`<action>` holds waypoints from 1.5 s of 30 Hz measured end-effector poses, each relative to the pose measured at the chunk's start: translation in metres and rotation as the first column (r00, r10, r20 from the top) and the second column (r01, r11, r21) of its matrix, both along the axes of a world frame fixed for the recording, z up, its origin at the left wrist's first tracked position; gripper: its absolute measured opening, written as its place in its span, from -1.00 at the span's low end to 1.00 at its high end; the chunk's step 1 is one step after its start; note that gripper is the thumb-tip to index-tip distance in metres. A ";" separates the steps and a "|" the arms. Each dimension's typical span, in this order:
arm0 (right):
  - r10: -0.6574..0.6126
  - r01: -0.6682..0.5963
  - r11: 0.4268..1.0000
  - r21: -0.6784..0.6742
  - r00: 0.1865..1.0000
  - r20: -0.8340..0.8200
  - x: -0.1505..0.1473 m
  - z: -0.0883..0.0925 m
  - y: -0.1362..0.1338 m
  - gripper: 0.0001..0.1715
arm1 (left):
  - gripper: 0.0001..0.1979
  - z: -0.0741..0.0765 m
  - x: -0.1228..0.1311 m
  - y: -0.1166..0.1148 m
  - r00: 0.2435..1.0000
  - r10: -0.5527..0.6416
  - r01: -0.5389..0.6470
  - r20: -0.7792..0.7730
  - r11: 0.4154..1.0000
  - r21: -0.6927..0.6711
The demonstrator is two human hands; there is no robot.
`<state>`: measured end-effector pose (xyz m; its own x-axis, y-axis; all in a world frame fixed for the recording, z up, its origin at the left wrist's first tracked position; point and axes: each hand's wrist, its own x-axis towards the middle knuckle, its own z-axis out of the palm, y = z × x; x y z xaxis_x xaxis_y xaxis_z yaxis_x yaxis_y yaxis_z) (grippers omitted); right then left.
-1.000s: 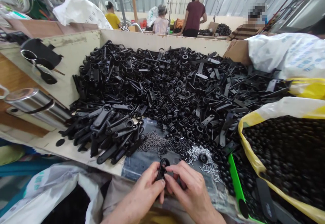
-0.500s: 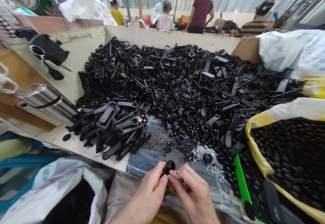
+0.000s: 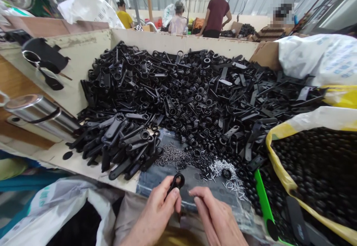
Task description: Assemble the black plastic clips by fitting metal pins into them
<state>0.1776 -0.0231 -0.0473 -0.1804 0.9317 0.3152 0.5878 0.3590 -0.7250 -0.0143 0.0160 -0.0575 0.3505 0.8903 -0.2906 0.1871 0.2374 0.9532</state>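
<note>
My left hand (image 3: 160,207) is closed around a black plastic part with a ring-shaped end (image 3: 178,181), the ring standing up above the fingers. To its right is my right hand (image 3: 213,214), apart from the part, thumb and forefinger curled towards each other; whether something small is between them cannot be made out. Beyond the hands, on a dark mat (image 3: 156,181), lie small grey pieces (image 3: 171,154), tiny black pieces (image 3: 196,158) and silver pins (image 3: 230,175).
A big heap of black parts (image 3: 181,90) fills the bin. Black handles (image 3: 131,142) lie at left near a steel flask (image 3: 41,112). At right are a green strip (image 3: 263,197) and a sack of black balls (image 3: 315,164). Several people work behind.
My right hand has drawn away from the black part, leaving a gap between the hands. My left hand, still holding the part, has shifted slightly left.
</note>
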 end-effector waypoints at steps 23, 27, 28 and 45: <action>0.053 -0.057 0.962 -0.265 0.998 -0.022 -0.016 0.014 0.017 -0.63 | -0.61 0.004 0.005 0.000 0.989 0.106 -0.107 -0.103 0.994 -0.010; 0.026 -0.048 0.965 -0.259 0.996 -0.085 -0.016 0.016 0.015 -0.57 | -0.60 0.003 0.005 0.001 0.996 0.061 -0.062 -0.061 0.998 -0.019; 0.018 -0.042 0.964 -0.263 0.995 -0.095 -0.016 0.015 0.014 -0.56 | -0.61 0.004 0.006 0.002 0.997 0.057 -0.058 -0.053 0.998 -0.017; 0.032 -0.014 0.917 -0.398 0.999 0.039 -0.021 0.008 0.012 -0.65 | -0.68 0.009 0.012 0.007 0.974 -0.002 0.014 -0.225 0.999 0.052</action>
<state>0.1567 -0.0111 -0.0393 -0.2081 0.9740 -0.0893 0.6174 0.0600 -0.7843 -0.0020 0.0232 -0.0485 0.2890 0.9040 -0.3151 0.3996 0.1852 0.8978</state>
